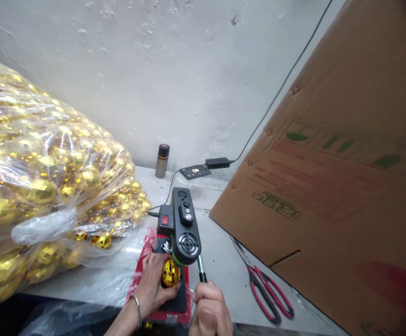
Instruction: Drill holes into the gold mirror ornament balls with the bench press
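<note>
Head view: a black bench-top press, probably a small drill press, stands on the surface, its black base over a red sheet. Of the two hands, the left hand is partly curled, thumb and fingers around a gold faceted ball low at the near end of the press head; the tool tip above the ball is hidden. The right hand is closed in a fist on the lever at the press's right. Left of the press sits a clear bag of gold faceted balls; behind it, a capped bottle and a power adapter; to its right, red-and-black-handled scissors and a cardboard carton.
</note>
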Available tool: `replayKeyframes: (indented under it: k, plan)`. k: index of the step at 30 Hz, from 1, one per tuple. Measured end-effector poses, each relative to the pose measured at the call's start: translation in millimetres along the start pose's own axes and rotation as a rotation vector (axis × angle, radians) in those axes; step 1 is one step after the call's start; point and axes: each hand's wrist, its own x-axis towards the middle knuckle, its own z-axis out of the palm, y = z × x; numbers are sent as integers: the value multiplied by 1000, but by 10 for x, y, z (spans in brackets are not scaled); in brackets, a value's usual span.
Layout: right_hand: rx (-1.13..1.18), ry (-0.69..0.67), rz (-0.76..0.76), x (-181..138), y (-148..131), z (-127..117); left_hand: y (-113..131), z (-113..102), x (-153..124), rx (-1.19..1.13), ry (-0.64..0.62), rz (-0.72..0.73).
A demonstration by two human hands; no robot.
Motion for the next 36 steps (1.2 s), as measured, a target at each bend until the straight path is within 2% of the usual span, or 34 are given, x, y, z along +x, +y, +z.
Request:
replayKeyframes:
  k: [6,22,28,36]
  plan:
    - [4,-68,-66,8,83,-60,4,-18,-7,-6,-22,-16]
    - [-8,-63,-125,-19,142,-56,-36,12,-24,-3,-13,-16]
    - [30,-5,-94,-2,64,20,-23,5,-22,-11,-20,-27]
    - [48,10,-28,-34,37,37,9,-9,-2,4,-21,-42]
